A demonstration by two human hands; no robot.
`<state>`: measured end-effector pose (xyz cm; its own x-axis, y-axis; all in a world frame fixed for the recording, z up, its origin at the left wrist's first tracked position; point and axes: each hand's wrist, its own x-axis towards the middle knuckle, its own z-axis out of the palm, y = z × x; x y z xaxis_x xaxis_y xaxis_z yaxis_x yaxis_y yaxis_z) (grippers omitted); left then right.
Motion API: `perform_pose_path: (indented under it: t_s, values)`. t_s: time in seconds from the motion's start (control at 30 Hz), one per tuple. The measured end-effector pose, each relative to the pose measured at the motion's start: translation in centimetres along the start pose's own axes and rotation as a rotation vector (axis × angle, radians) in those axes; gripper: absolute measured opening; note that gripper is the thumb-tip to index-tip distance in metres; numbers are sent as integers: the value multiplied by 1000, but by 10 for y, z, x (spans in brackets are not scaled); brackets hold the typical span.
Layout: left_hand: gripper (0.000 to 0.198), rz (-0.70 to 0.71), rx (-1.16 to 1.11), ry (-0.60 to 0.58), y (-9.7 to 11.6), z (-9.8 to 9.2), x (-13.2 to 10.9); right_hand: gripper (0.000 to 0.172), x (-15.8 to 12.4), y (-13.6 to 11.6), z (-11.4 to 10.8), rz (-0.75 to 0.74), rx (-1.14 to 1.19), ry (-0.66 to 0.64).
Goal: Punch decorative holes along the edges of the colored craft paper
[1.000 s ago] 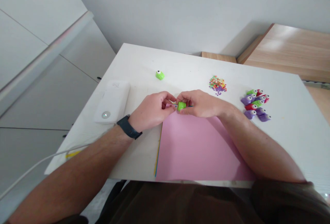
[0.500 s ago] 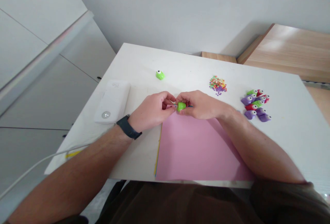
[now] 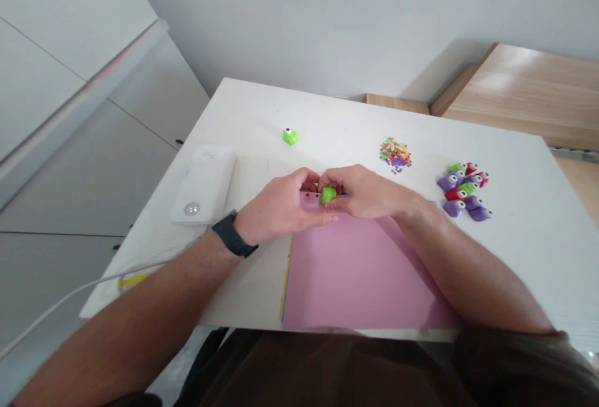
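Note:
A green craft hole punch (image 3: 328,195) sits over the far edge of a pink sheet of paper (image 3: 365,276). My right hand (image 3: 374,191) grips the punch from the right, thumb in front and fingers behind. Small dark star-shaped holes show along the paper's far edge, left of the punch. Next to them is my left hand (image 3: 281,204), its thumb stretched over the paper and its fingers bent near the edge, with a gap between. Yellow and blue sheets peek out under the pink one.
Another green punch (image 3: 290,137) stands at the back. Multicoloured paper bits (image 3: 395,155) lie in a small pile. Several purple, red and green punches (image 3: 465,191) are grouped at the right. A white box-shaped device (image 3: 204,184) and a cable (image 3: 112,274) are on the left.
My left thumb and fingers have parted from a pinch at the paper's edge, uncovering the star-shaped holes. The thumb now reaches farther right. My right hand still holds the green punch in nearly the same place.

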<state>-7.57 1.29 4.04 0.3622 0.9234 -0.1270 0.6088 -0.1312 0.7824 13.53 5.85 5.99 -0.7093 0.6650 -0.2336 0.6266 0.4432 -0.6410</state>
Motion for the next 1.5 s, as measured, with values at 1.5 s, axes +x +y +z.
perform_pose_path:
  t_s: [1.5]
  values:
    - [49,-15,89,61,0,6,3,14,2,0,7,-44,-94,30]
